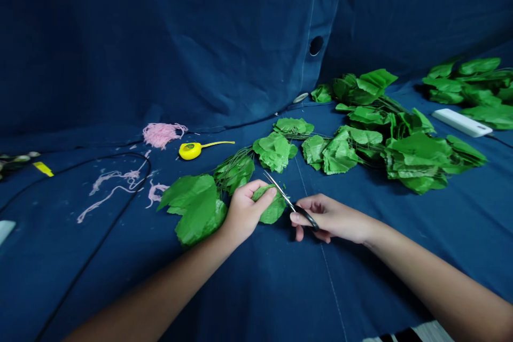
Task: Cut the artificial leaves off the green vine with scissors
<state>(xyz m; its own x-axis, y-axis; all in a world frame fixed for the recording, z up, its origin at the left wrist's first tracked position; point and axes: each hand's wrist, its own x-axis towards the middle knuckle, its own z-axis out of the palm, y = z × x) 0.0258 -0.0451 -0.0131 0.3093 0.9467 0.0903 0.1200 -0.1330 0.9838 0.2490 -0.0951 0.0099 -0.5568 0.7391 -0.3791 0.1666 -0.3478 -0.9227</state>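
Observation:
My left hand (246,208) pinches a small stack of green artificial leaves (273,211) between thumb and fingers. In my right hand (324,218) is a pair of scissors (292,206) with black handles, its slim blades pointing up and left across the leaves' edge. Tiny green scraps lie near the blades. Left of my left hand spreads a bunch of larger artificial leaves (196,206). Behind both hands, more leaf clusters (274,150) hang together on thin green stems.
A big heap of artificial leaves (417,157) lies at right, near a white power strip (461,122). A yellow tape measure (190,150) and a pink yarn bundle (162,134) are at left, with loose pink strands (120,180) and a black cable (120,214). Blue cloth (160,37) rises behind.

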